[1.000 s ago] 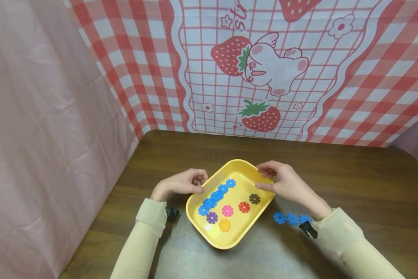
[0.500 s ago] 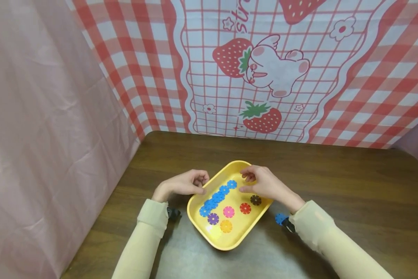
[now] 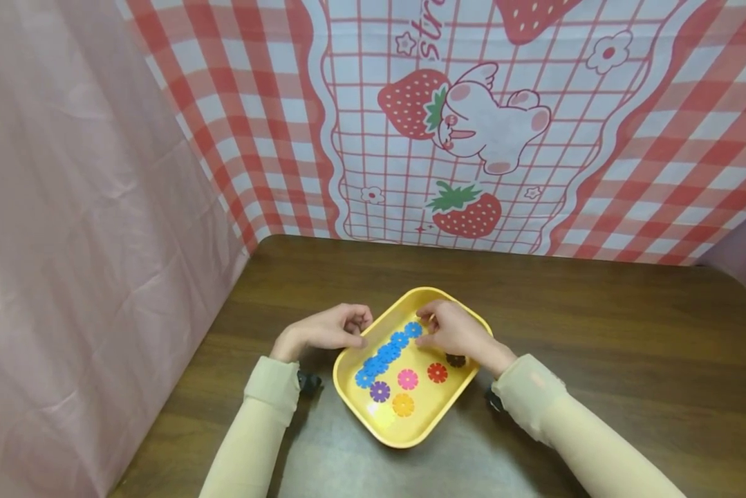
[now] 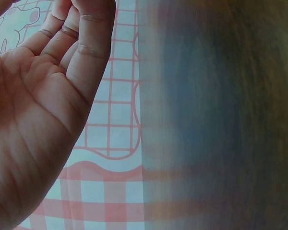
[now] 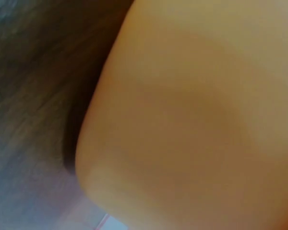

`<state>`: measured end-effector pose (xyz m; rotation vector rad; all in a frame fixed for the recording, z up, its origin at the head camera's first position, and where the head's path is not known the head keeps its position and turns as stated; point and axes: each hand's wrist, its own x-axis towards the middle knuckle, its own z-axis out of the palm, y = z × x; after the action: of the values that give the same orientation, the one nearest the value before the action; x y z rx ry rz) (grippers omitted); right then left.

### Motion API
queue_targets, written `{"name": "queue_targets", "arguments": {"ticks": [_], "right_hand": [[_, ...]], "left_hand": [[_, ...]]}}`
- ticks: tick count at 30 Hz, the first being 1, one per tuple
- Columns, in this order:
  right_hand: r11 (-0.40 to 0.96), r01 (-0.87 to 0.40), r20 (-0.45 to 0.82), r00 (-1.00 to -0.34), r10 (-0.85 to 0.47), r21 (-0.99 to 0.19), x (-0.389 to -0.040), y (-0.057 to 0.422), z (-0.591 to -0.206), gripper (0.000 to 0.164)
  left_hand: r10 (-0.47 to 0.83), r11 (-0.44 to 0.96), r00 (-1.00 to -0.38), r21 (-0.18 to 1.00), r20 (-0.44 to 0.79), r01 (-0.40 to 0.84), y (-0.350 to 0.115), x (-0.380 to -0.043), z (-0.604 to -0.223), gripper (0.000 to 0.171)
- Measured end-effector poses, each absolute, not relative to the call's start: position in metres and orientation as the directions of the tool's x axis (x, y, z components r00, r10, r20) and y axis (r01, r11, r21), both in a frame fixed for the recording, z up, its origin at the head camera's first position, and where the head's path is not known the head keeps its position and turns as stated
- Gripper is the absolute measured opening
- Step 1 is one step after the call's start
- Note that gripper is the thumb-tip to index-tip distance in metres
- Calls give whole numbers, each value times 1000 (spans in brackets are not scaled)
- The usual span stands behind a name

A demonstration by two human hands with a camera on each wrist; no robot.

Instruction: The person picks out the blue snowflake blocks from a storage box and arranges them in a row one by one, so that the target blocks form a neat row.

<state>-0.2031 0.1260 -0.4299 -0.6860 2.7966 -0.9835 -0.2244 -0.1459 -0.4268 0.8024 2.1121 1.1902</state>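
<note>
Against the left rim of a yellow tray (image 3: pixel 449 407), my left hand (image 3: pixel 325 327) stays with its thumb tip at the edge and its fingers loosely bent. My right hand (image 3: pixel 456 332) reaches over the tray from the right, thumb and forefinger spread on either side of the end blue flower-shaped disc (image 3: pixel 413 330). That disc tops a slanting row of overlapping blue discs (image 3: pixel 381 358). Loose in the tray lie a purple disc (image 3: pixel 380 391), a pink disc (image 3: pixel 408 379), a red disc (image 3: pixel 437 373), an orange disc (image 3: pixel 403 404) and a pale yellow disc (image 3: pixel 381 416). My right wrist partly covers a dark brown disc (image 3: pixel 455 360).
The tray rests on a dark wooden table (image 3: pixel 597 332). A strawberry-print cloth (image 3: pixel 460 138) hangs behind the table, and a pink curtain (image 3: pixel 99 242) at its left. The right wrist view is mostly filled by the tray's outer wall (image 5: pixel 182 134).
My right hand has moved left from the tray's right rim to the top of the blue row. Its arm now hides the blue discs seen on the table. My left hand has stayed put.
</note>
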Motion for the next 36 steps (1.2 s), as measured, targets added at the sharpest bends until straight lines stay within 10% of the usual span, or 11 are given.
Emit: {"name": "queue_targets", "arguments": {"ticks": [36], "right_hand": [[811, -365, 5, -913, -408, -458, -215, 111, -437, 32]], "left_hand": [[738, 413, -649, 884, -186, 217, -146, -225, -428, 17]]}}
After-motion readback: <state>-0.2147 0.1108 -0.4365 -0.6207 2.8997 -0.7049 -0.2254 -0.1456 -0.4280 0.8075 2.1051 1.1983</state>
